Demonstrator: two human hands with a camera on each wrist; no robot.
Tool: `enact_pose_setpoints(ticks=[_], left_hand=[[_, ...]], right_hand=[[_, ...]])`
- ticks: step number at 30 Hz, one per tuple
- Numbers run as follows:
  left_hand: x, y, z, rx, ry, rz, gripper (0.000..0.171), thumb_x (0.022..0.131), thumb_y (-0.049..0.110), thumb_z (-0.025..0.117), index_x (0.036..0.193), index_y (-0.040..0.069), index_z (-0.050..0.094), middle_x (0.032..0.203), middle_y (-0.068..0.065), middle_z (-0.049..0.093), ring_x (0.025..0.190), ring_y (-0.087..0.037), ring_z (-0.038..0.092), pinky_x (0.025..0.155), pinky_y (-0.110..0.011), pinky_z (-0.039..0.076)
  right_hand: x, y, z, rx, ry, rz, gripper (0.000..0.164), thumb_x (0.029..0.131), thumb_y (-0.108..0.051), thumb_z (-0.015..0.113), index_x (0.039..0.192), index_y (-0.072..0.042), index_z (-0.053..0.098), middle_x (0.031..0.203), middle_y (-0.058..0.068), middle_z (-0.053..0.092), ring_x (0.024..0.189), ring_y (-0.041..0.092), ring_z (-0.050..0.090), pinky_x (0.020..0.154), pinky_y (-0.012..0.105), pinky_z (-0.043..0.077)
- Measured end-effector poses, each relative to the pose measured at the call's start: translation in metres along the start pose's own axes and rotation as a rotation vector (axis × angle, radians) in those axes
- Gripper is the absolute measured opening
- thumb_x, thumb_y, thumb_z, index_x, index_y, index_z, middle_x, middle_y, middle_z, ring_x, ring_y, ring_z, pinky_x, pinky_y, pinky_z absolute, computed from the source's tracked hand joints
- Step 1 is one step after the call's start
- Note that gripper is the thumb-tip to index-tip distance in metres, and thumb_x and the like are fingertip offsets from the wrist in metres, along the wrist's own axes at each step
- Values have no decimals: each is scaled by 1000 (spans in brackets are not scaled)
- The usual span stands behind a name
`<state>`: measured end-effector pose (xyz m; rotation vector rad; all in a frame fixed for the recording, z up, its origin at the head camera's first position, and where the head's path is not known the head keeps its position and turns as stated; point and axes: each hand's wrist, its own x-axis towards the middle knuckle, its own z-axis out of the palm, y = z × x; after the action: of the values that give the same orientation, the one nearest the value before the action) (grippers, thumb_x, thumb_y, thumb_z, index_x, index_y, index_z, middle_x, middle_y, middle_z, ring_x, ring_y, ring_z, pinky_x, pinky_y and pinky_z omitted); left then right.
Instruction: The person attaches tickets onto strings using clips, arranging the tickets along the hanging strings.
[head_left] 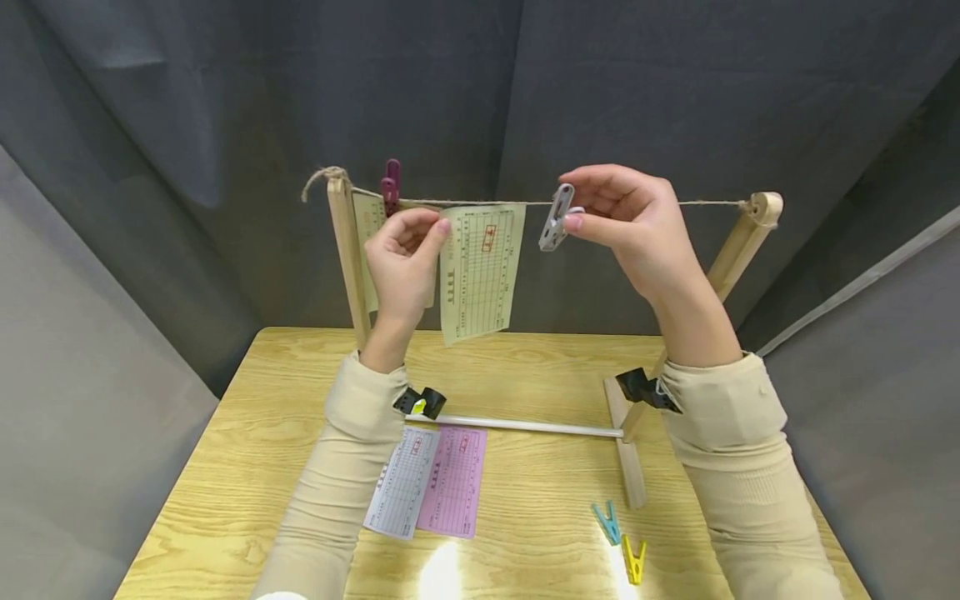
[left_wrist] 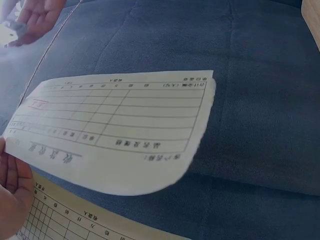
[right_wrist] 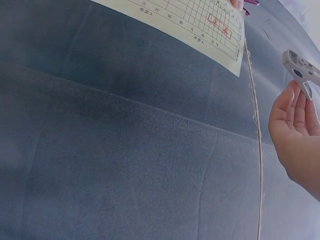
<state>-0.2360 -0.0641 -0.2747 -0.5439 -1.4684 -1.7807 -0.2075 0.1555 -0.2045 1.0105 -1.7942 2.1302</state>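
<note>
My left hand (head_left: 405, 254) pinches the top left corner of a pale yellow printed slip (head_left: 482, 275), which hangs down with its upper edge along the twine (head_left: 536, 203). Between the thumb and fingers of my right hand (head_left: 637, 225) is a grey clothespin (head_left: 557, 218), held beside the twine, right of the slip. A second yellowish slip (head_left: 369, 250) hangs at the left end of the twine, partly hidden behind my left hand. A dark purple clothespin (head_left: 391, 187) sits on the twine there. In the left wrist view, the held slip (left_wrist: 115, 130) bows outward.
The twine runs between two wooden posts (head_left: 347, 258), joined low down by a white rod (head_left: 525, 427). On the table (head_left: 247, 467) lie a white slip (head_left: 405, 483), a pink slip (head_left: 454, 483), a blue clothespin (head_left: 607, 523) and a yellow clothespin (head_left: 633, 560). Dark cloth (head_left: 450, 100) hangs behind.
</note>
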Motion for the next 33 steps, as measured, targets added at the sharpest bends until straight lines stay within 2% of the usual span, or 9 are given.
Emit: enact_pose_setpoints(ticks=[10, 19, 27, 33], left_hand=[[0, 1, 1, -28, 3, -9, 13, 77, -9, 65, 82, -18, 58, 75, -14, 65, 64, -9, 60, 60, -22, 49], [0, 0, -2, -23, 0, -1, 13, 77, -9, 65, 82, -18, 58, 75, -12, 65, 65, -9, 60, 61, -22, 49], [2, 1, -3, -20, 0, 5, 13, 78, -8, 65, 82, -18, 58, 76, -17, 65, 64, -9, 60, 60, -22, 49], [1, 2, -3, -27, -3, -1, 14, 77, -8, 65, 82, -18, 57, 76, -17, 65, 65, -9, 60, 61, -22, 49]], right_hand=[[25, -2, 10, 21, 8, 69, 26, 73, 15, 64, 96, 2, 67, 83, 8, 65, 73, 19, 60, 71, 25, 49], [41, 0, 21, 0, 38, 66, 23, 73, 14, 64, 92, 2, 67, 81, 9, 64, 72, 18, 58, 69, 25, 49], [57, 0, 29, -51, 62, 108, 22, 70, 15, 68, 87, 1, 66, 78, 8, 65, 68, 17, 59, 67, 24, 48], [61, 3, 32, -86, 78, 80, 19, 71, 16, 67, 80, -1, 66, 74, 6, 64, 66, 15, 58, 68, 25, 47]])
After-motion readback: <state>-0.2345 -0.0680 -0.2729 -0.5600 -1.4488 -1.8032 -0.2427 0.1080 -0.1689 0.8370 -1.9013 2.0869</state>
